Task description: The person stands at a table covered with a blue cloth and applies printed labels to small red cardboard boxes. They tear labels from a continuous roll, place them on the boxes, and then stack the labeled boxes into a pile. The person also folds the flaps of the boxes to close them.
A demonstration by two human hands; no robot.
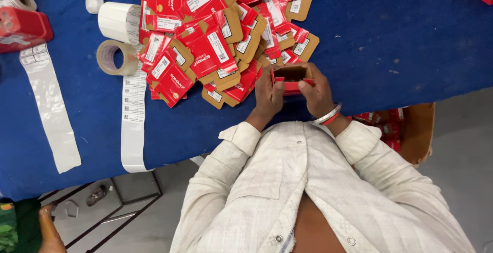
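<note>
My left hand [268, 96] and my right hand [317, 94] both grip one small red carton [291, 77] with a brown inside, held open-end up just above the near edge of the blue table [400, 47]. A metal bangle circles my right wrist. Directly beyond the carton lies a heap of flat red and brown carton blanks [221, 42], spread over the middle of the table. My cream sleeves and shirt fill the lower part of the view.
A roll of brown tape [113, 58] and a roll of white labels [119, 22] sit left of the heap, with long label strips [134, 114] hanging over the edge. A red tape dispenser [23, 27] is far left. A cardboard box of red cartons [405, 127] stands at my right.
</note>
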